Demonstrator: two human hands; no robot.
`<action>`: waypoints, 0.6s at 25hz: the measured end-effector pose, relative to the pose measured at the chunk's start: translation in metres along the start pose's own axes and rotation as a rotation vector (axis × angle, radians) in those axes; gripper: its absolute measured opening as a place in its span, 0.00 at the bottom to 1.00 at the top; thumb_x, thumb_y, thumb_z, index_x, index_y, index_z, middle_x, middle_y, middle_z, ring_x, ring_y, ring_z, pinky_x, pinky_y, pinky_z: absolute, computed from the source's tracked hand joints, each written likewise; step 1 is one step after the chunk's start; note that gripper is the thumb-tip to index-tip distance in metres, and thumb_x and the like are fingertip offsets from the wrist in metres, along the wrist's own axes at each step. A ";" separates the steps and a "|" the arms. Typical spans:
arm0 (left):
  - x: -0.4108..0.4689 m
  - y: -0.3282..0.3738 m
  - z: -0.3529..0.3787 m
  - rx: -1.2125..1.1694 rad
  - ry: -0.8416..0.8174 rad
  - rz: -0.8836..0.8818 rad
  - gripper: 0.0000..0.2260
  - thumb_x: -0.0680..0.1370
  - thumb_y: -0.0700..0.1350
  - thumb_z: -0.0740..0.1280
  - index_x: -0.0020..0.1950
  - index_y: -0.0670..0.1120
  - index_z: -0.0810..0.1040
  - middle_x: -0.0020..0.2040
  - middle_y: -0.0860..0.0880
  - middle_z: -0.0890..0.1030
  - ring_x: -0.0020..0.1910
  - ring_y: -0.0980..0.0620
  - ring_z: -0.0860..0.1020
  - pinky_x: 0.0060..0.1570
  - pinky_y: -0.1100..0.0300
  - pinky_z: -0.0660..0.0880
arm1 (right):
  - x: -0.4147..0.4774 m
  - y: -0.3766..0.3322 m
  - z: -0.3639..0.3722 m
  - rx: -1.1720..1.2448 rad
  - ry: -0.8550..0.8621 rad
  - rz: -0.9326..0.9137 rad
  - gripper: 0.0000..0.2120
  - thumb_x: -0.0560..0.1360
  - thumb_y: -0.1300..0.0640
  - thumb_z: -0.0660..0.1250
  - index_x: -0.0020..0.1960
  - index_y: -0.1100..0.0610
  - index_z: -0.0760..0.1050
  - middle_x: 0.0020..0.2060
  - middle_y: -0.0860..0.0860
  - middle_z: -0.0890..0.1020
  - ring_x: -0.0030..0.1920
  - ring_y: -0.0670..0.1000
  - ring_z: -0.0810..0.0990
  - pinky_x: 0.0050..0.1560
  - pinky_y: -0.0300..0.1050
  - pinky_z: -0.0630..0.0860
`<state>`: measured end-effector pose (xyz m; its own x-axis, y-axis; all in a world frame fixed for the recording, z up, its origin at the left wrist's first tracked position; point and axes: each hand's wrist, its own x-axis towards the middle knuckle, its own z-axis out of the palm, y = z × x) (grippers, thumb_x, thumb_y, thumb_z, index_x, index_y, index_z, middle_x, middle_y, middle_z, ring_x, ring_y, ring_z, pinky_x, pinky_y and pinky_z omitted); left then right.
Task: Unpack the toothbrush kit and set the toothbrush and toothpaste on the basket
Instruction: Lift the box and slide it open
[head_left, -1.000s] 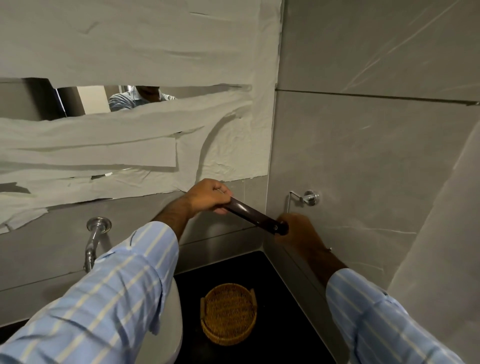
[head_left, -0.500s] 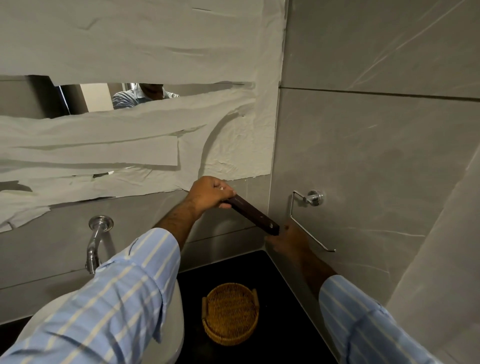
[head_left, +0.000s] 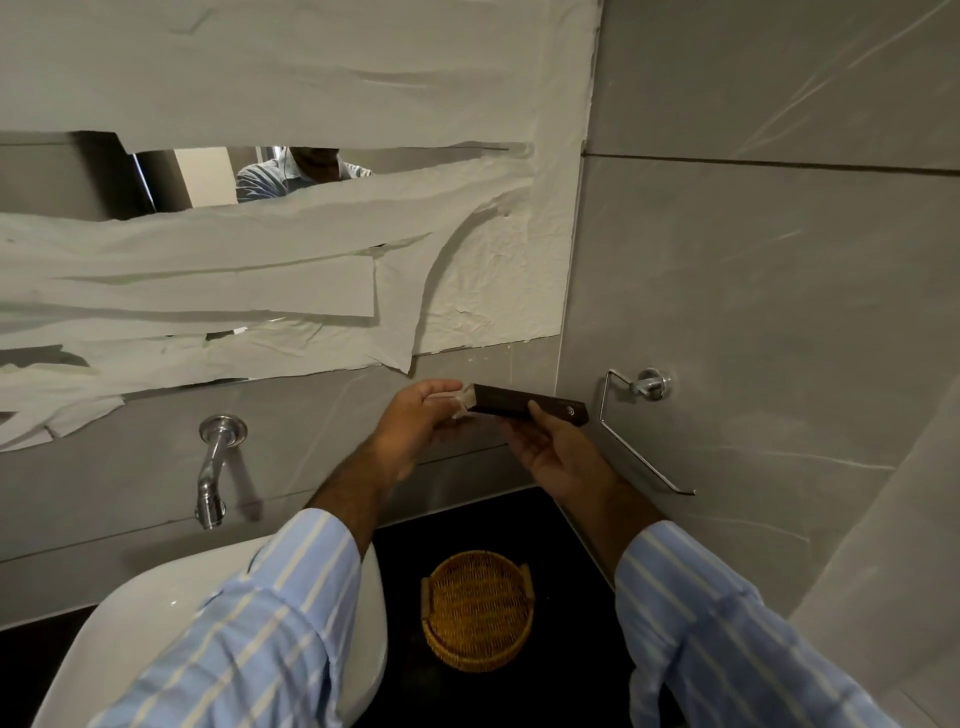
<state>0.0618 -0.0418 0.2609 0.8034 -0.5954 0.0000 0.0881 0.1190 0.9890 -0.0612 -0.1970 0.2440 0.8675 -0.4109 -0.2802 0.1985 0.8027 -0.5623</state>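
A long dark brown toothbrush kit box (head_left: 530, 402) is held level in front of the grey wall. My right hand (head_left: 558, 457) grips it from below near its right half. My left hand (head_left: 415, 423) pinches the box's left end, where a pale flap or inner piece (head_left: 464, 400) sticks out. The toothbrush and toothpaste are hidden inside. A round woven basket (head_left: 478, 608) stands below on the black counter, with nothing in it.
A white basin (head_left: 156, 629) sits at the lower left under a chrome wall tap (head_left: 215, 462). A chrome towel ring (head_left: 639, 421) projects from the right wall. The mirror above is covered with paper strips (head_left: 260, 260); a person's reflection shows in a gap.
The box has swung from tilted to nearly level. My right hand moved under it to grip it, and my left hand shifted to the left end, where a pale flap now shows.
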 end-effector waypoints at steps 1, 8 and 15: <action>-0.003 -0.002 0.002 0.076 0.074 0.026 0.10 0.75 0.36 0.70 0.56 0.39 0.81 0.50 0.36 0.84 0.51 0.34 0.83 0.57 0.41 0.79 | 0.000 0.001 0.002 -0.011 0.002 -0.005 0.06 0.79 0.64 0.66 0.53 0.66 0.76 0.39 0.63 0.87 0.40 0.60 0.87 0.37 0.50 0.85; -0.015 -0.025 0.021 -0.217 0.157 -0.101 0.12 0.71 0.30 0.62 0.40 0.40 0.85 0.43 0.36 0.81 0.44 0.39 0.79 0.44 0.53 0.79 | 0.000 -0.008 0.022 -0.606 0.085 -0.362 0.03 0.76 0.59 0.69 0.49 0.57 0.79 0.48 0.60 0.86 0.46 0.57 0.86 0.52 0.58 0.83; -0.034 -0.028 0.053 -0.867 0.148 -0.249 0.07 0.81 0.36 0.60 0.48 0.34 0.75 0.49 0.36 0.79 0.44 0.41 0.82 0.35 0.54 0.84 | -0.019 -0.035 0.059 -1.072 0.053 -0.542 0.13 0.77 0.54 0.69 0.57 0.60 0.75 0.48 0.56 0.83 0.42 0.50 0.85 0.44 0.51 0.86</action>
<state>0.0009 -0.0670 0.2416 0.7641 -0.5826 -0.2769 0.6323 0.5915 0.5003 -0.0582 -0.1919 0.3147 0.7640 -0.6210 0.1754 0.0297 -0.2377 -0.9709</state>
